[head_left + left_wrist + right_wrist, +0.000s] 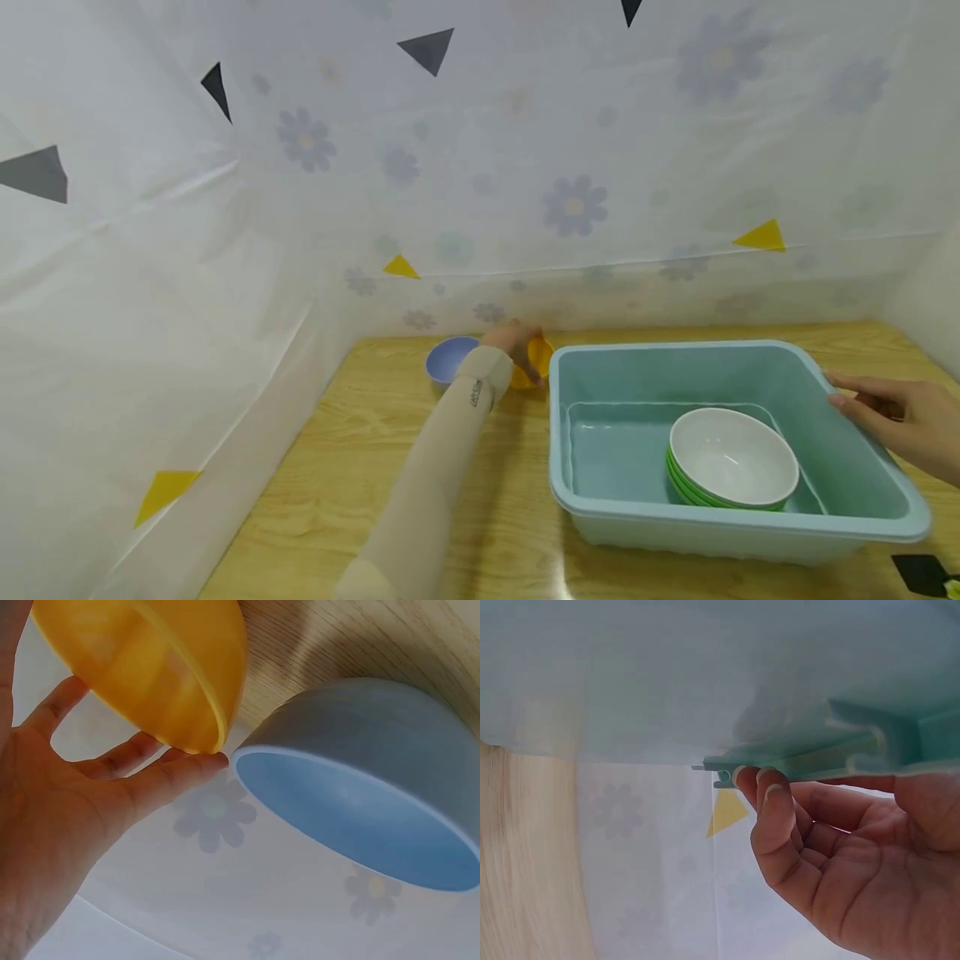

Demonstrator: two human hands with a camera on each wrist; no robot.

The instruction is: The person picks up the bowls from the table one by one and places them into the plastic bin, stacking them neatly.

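My left hand (513, 337) reaches to the table's far side and grips a tilted orange bowl (534, 362). In the left wrist view the orange bowl (165, 660) lies against the fingers (150, 769), with the thumb at its other side. A blue bowl (450, 358) stands just left of it on the wood, and its rim (360, 810) is close to the fingertips. My right hand (892, 412) holds the right rim of a light blue basin (675, 346). The right wrist view shows the fingers (776, 799) curled under the basin's lip (705, 682). Inside the basin a white bowl (731, 454) tops a stack of green ones.
The wooden table (360, 467) is boxed in by white flowered plastic sheeting (525, 167) at the back and left. A small black object (922, 573) lies at the front right corner. Bare wood stretches in front of the blue bowl, left of the basin.
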